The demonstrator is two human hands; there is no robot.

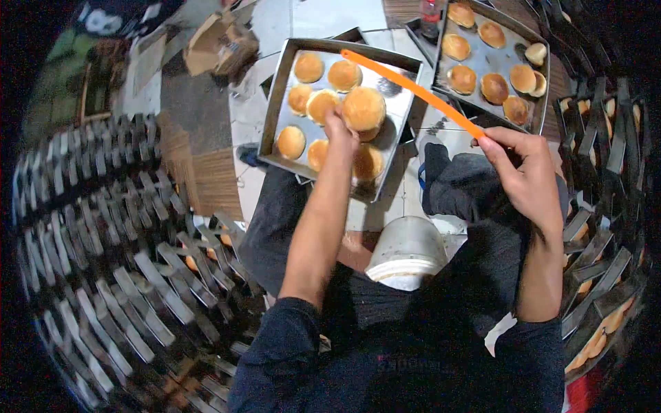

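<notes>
Just ahead of me, a metal tray [270, 131] holds several round golden-brown buns [291, 142]. My left hand [341, 131] reaches over it, its fingers closed around a larger bun [363, 108] raised above the others. The undersides of the fingers are hidden by that bun. My right hand [525, 165] pinches one end of a long, flat orange plastic strip [427, 95]. The strip slants up and left across the tray, and its far end, with a small hole, is over the tray's back part. It passes above the held bun without visibly touching it.
A second metal tray [475, 62] with several buns lies at the back right, beside a bottle [430, 17]. Between my legs stands a pale metal bucket [407, 248]. Stacked dark trays [110, 234] crowd the left, more [602, 255] the right. A torn cardboard box [219, 48] lies back left.
</notes>
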